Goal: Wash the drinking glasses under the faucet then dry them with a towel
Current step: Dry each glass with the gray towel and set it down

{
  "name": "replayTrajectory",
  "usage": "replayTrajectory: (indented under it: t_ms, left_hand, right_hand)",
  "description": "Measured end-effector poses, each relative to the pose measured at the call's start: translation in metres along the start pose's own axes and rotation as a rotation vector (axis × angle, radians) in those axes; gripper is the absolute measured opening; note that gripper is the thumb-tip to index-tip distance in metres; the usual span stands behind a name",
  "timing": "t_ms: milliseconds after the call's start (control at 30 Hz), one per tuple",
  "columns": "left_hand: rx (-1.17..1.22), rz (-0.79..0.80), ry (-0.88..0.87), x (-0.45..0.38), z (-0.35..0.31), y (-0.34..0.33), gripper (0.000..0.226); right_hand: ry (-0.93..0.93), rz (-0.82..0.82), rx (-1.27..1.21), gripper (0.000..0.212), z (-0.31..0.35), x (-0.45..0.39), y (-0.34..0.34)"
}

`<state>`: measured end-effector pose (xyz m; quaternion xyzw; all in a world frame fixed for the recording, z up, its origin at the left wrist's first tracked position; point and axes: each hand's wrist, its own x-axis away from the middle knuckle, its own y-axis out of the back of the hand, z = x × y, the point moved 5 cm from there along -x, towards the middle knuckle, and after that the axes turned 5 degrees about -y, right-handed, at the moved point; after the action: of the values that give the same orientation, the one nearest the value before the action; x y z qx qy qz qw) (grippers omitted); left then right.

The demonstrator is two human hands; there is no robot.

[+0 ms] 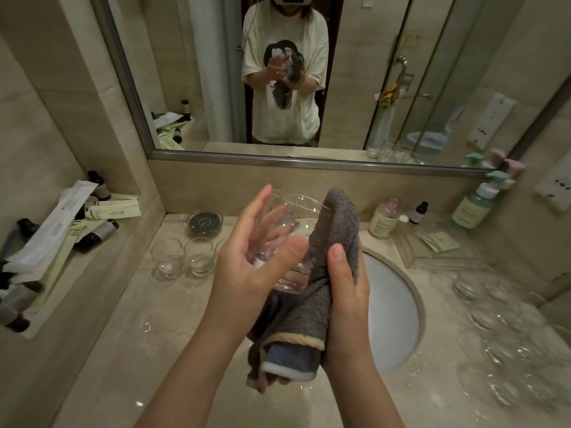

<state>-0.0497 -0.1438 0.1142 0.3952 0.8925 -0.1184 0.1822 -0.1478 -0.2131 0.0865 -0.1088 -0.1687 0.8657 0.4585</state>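
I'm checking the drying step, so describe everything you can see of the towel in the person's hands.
The grey towel looks like thick, fluffy terry cloth, with a beige trim band and a blue and white border near its lower end. It is bunched and folded lengthwise, held upright over the counter edge beside the sink basin. The right hand grips its right side, thumb pressed on the front. Its upper part wraps against the clear drinking glass, which the left hand holds tilted. The lower end hangs free.

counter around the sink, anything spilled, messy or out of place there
Nothing is broken or tipped. Water lies in beads and streaks on the beige marble counter, mostly right of the white sink basin. On the left recessed ledge, white toiletry packets and dark small bottles lie jumbled.
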Motion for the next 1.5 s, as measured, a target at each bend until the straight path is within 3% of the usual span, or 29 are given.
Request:
replayTrajectory:
  t_ms: [100, 267, 333, 433, 567, 800, 933, 1100, 1200, 1300, 1433, 1500]
  left_hand:
    - [0.159, 0.066, 0.095, -0.002, 0.008, -0.004, 0.063]
    - [-0.007, 0.213, 0.113, -0.001, 0.012, -0.008, 0.093]
    - [0.004, 0.21, 0.125, 0.0, 0.013, -0.006, 0.094]
    - [0.03, 0.187, 0.128, 0.002, 0.013, -0.002, 0.092]
    - [-0.059, 0.232, 0.096, -0.001, 0.009, 0.011, 0.102]
    - [-0.053, 0.329, 0.065, -0.002, -0.002, 0.028, 0.071]
    - [-0.061, 0.471, 0.074, -0.002, -0.009, 0.027, 0.07]
    - [0.007, 0.624, 0.154, -0.001, -0.006, 0.015, 0.067]
    - [0.016, 0.641, 0.204, 0.003, 0.001, 0.013, 0.063]
    - [-0.047, 0.596, 0.194, 0.007, 0.009, 0.016, 0.057]
    - [-0.343, 0.601, -0.039, 0.007, 0.005, 0.022, 0.055]
    - [-0.33, 0.601, -0.099, 0.009, 0.002, 0.024, 0.057]
  right_hand:
    - [-0.073, -0.01, -0.095, 0.047, -0.005, -0.001, 0.003]
    - [-0.049, -0.027, -0.041, 0.055, -0.002, -0.002, 0.009]
    - [0.01, 0.003, 0.016, 0.052, 0.001, -0.003, 0.01]
    - [0.111, 0.05, 0.109, 0.029, 0.009, -0.003, 0.013]
    - [0.219, 0.068, 0.244, 0.026, 0.028, -0.006, 0.023]
    - [0.108, 0.521, 0.56, 0.032, 0.057, -0.015, 0.024]
    - [-0.069, 0.73, 0.575, 0.038, 0.058, -0.016, 0.018]
    - [-0.174, 0.932, 0.673, 0.03, 0.048, -0.008, 0.002]
    - [-0.252, 0.919, 0.651, 0.013, 0.04, -0.007, 0.004]
    - [-0.261, 0.861, 0.605, 0.018, 0.032, -0.007, 0.009]
    - [-0.39, 0.812, 0.358, 0.009, 0.019, -0.001, 0.011]
    - [-0.429, 0.786, 0.315, 0.014, 0.015, 0.0, 0.011]
